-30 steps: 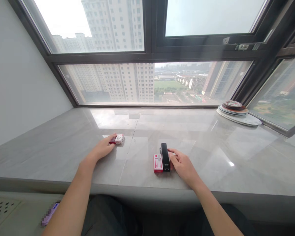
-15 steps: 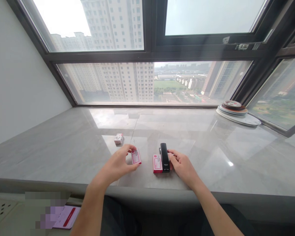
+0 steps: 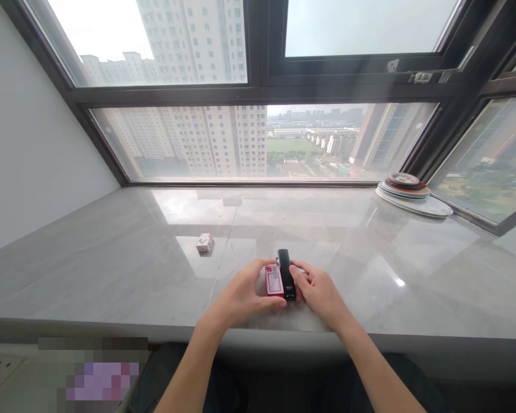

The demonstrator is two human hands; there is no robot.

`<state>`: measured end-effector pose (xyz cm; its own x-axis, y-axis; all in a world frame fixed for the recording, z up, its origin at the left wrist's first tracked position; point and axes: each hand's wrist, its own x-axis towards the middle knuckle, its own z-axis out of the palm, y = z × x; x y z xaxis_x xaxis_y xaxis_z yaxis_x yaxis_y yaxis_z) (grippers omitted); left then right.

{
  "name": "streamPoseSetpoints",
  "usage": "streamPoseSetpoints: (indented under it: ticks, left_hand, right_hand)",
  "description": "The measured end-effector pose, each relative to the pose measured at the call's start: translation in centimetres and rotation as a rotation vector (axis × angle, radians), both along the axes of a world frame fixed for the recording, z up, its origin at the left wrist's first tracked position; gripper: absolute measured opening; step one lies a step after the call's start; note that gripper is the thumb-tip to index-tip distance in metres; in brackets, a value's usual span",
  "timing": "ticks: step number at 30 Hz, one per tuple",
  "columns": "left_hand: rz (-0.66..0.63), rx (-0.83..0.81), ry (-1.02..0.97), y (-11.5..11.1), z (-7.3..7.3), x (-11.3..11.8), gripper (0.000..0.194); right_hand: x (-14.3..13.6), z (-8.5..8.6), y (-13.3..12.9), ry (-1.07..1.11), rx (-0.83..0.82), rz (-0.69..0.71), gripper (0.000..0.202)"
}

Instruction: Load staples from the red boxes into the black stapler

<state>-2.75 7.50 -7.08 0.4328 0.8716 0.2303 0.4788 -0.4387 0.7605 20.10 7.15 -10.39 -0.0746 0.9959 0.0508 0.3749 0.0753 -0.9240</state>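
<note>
A black stapler [image 3: 286, 275] lies lengthwise on the grey marble sill, its far end pointing to the window. Against its left side is a pink and white box [image 3: 274, 281]; whether a second box lies under it cannot be made out. My left hand [image 3: 250, 289] grips this box between the thumb at its near edge and the fingers at its far edge. On the right, my right hand [image 3: 318, 287] is closed on the stapler's side, thumb on top. A small white and pink box [image 3: 204, 242] sits farther back on the left.
A stack of plates [image 3: 406, 192] stands at the back right, near the window frame [image 3: 253, 184]. The sill's front edge [image 3: 301, 338] runs below my wrists. A blurred purple item [image 3: 103, 381] shows at the lower left.
My left hand has moved right with its pink and white box, from clear of the stapler to the stapler's left side, where another such box lay. The view has shifted slightly.
</note>
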Motion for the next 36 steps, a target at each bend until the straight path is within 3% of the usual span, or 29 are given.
streamPoseSetpoints:
  ticks: [1, 3, 6, 8, 10, 12, 14, 18, 21, 29, 33, 36]
  left_hand:
    - [0.037, 0.036, -0.003, 0.5, 0.1, -0.9, 0.056]
    - [0.247, 0.098, 0.022, 2.3, 0.4, -3.7, 0.038]
    - [0.86, 0.058, 0.203, 6.2, 0.4, -9.5, 0.044]
    - [0.914, -0.009, 0.251, 8.6, 0.1, -12.5, 0.043]
    - [0.837, -0.046, 0.278, 10.4, -0.4, -13.3, 0.034]
    - [0.725, -0.061, 0.294, 11.1, -1.0, -12.0, 0.029]
    - [0.619, -0.06, 0.301, 11.0, -1.6, -9.1, 0.03]
    - [0.426, -0.037, 0.292, 9.0, -2.3, -2.7, 0.032]
    - [0.318, -0.038, 0.278, 7.1, -2.5, 0.4, 0.032]
    - [0.355, -0.023, 0.28, 4.0, -3.0, 2.8, 0.047]
    - [0.378, -0.044, 0.286, 4.5, -3.5, 4.6, 0.053]
    - [0.341, -0.066, 0.282, 5.7, -3.6, 8.2, 0.057]
  right_hand:
    - [0.1, 0.1, -0.2, 0.013, -0.006, -0.028, 0.067]
    - [0.4, 0.4, -1.0, 0.03, -0.031, -0.061, 0.071]
    - [0.6, 1.0, -2.4, -0.036, -0.063, -0.023, 0.085]
    - [0.5, 1.4, -3.0, -0.136, -0.094, 0.018, 0.102]
    - [0.1, 1.7, -3.2, -0.234, -0.119, 0.041, 0.108]
    - [-0.4, 2.0, -2.9, -0.289, -0.104, 0.056, 0.102]
    - [-0.8, 2.1, -2.3, -0.295, -0.062, 0.088, 0.089]
    - [-1.4, 2.5, -1.3, -0.266, -0.017, 0.147, 0.062]
    - [-1.3, 2.6, -0.9, -0.233, -0.007, 0.184, 0.056]
    - [-1.2, 2.4, -0.8, -0.245, 0.04, 0.209, 0.048]
    - [0.1, 2.6, -0.1, -0.226, 0.045, 0.25, 0.04]
    - [3.6, 2.4, 0.9, -0.266, 0.014, 0.221, 0.036]
